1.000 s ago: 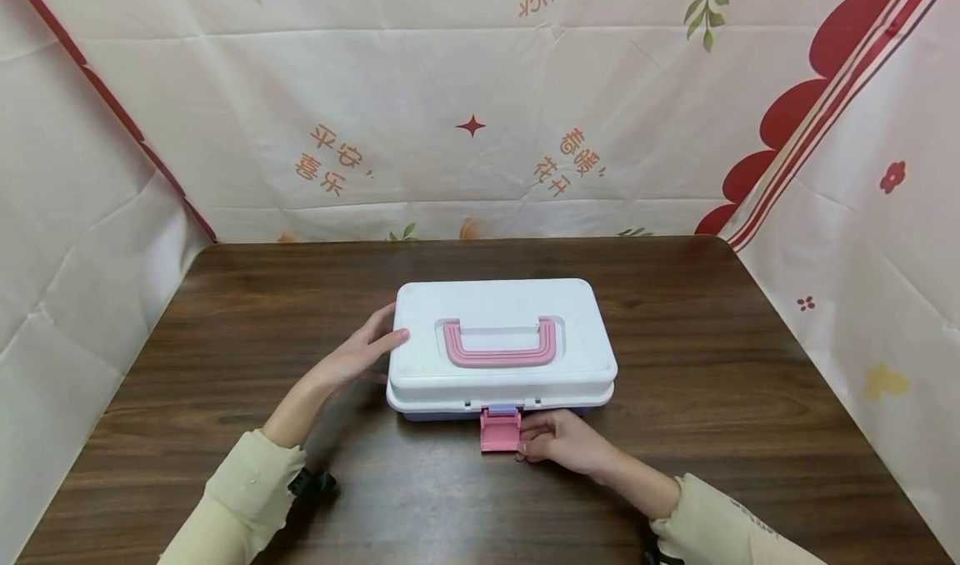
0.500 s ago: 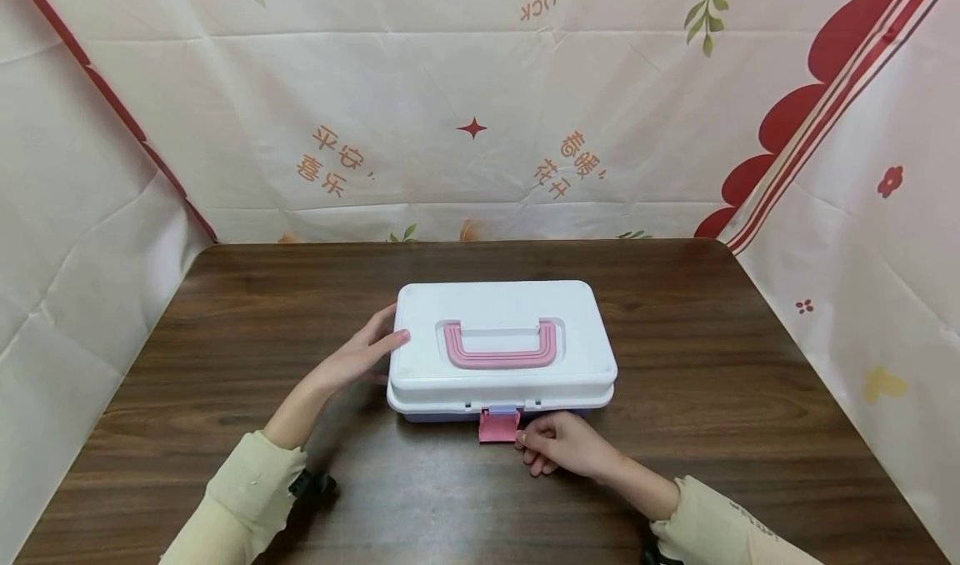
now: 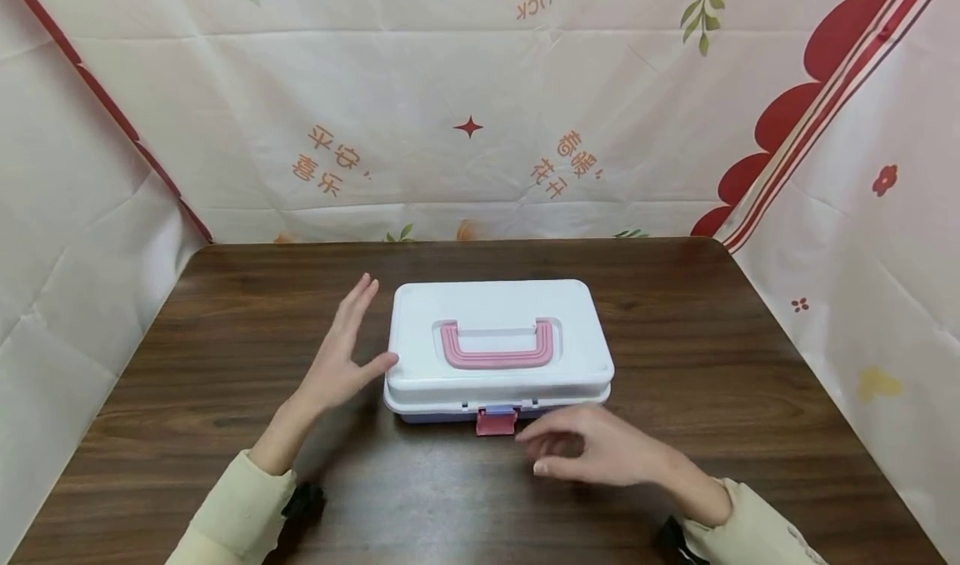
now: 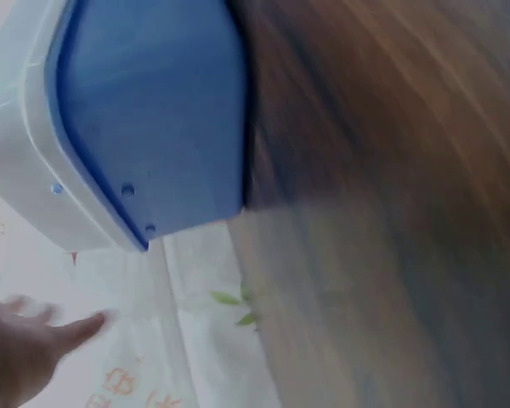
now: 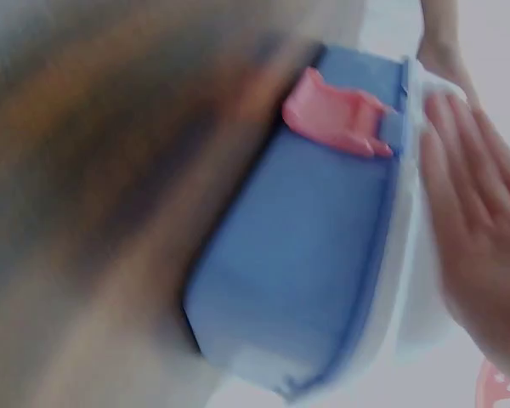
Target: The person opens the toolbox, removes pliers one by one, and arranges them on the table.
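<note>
A white plastic storage box (image 3: 420, 307) with a folded pink handle (image 3: 498, 360) stands on the table, lid down. Its lower part (image 4: 161, 110) shows blue in the left wrist view. At the front a pink latch (image 3: 496, 422) hangs out, swung away from the wall, as the right wrist view of the latch (image 5: 336, 115) also shows. My left hand (image 3: 337, 361) is spread at the box's left side, its thumb tip overlapping the lid's edge. Right of the latch my right hand (image 3: 600, 447) hovers, fingers loosely bent with nothing in them.
The dark wood table (image 3: 697, 365) stretches around the box on all sides. Behind it hangs a pale printed cloth (image 3: 420, 90), and more cloth walls in both sides. A dark strap (image 3: 303, 502) sits at the left sleeve.
My right hand has let go of the pink latch and drawn back toward the right; the latch hangs lower-angled under the lid. My left hand has come off the box's side, fingers spreading.
</note>
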Demonstrator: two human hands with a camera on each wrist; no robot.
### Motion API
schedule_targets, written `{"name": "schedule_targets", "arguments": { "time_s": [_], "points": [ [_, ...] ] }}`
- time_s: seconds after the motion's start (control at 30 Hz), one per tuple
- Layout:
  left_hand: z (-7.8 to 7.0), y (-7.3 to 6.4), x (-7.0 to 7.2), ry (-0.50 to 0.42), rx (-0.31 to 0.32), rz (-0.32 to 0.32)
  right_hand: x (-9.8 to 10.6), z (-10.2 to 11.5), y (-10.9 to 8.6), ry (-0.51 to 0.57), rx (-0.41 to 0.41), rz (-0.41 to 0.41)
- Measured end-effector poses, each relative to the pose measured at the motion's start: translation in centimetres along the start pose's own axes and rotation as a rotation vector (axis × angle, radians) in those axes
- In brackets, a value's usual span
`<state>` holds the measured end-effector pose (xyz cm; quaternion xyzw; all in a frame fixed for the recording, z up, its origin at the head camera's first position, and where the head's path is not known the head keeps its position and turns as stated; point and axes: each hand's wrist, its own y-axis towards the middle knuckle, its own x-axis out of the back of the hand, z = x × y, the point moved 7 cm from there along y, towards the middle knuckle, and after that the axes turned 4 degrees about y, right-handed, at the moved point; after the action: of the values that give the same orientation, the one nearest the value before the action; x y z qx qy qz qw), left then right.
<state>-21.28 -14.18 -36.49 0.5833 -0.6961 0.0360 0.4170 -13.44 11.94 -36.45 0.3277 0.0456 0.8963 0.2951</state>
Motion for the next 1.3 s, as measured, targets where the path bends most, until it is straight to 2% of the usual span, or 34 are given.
{"name": "schedule_targets", "arguments": {
  "time_s": [0.07,0.13,0.17,0.2,0.27,0.33,0.47,0.53,0.63,0.77,0.9,1.3],
  "points": [
    [-1.2,-0.3,0.7,0.090,-0.156,-0.072,2.3,2.7,0.3,-0.181,0.237,-0.201],
    [-1.9,-0.6,0.9,0.142,-0.259,-0.101,4.5,4.3,0.0,-0.347,0.407,-0.432],
    [-2.2,-0.7,0.9,0.160,-0.289,-0.100,5.3,4.6,-0.4,-0.396,0.456,-0.524],
    [-2.2,-0.9,0.8,0.178,-0.303,-0.088,6.1,4.5,-0.7,-0.435,0.462,-0.593],
    [-2.2,-1.1,0.4,0.221,-0.314,-0.046,7.2,3.2,-1.6,-0.501,0.411,-0.665],
    [-1.9,-1.4,-0.2,0.271,-0.306,0.010,7.8,1.1,-2.3,-0.539,0.275,-0.648],
    [-1.3,-1.8,-1.3,0.322,-0.277,0.113,8.0,-3.4,-3.4,-0.561,-0.055,-0.489],
    [-0.9,-2.0,-1.8,0.323,-0.249,0.149,7.8,-4.8,-3.8,-0.545,-0.154,-0.427],
    [-0.3,-2.2,-2.3,0.308,-0.196,0.198,7.5,-6.0,-4.2,-0.524,-0.237,-0.384],
    [0.0,-2.5,-2.8,0.282,-0.144,0.247,7.3,-6.5,-4.3,-0.489,-0.288,-0.365],
    [0.0,-2.7,-2.9,0.259,-0.120,0.270,7.2,-6.5,-4.3,-0.464,-0.312,-0.357],
    [-0.1,-2.9,-2.8,0.196,-0.093,0.252,7.3,-6.0,-4.2,-0.440,-0.309,-0.372]
  ]
}}
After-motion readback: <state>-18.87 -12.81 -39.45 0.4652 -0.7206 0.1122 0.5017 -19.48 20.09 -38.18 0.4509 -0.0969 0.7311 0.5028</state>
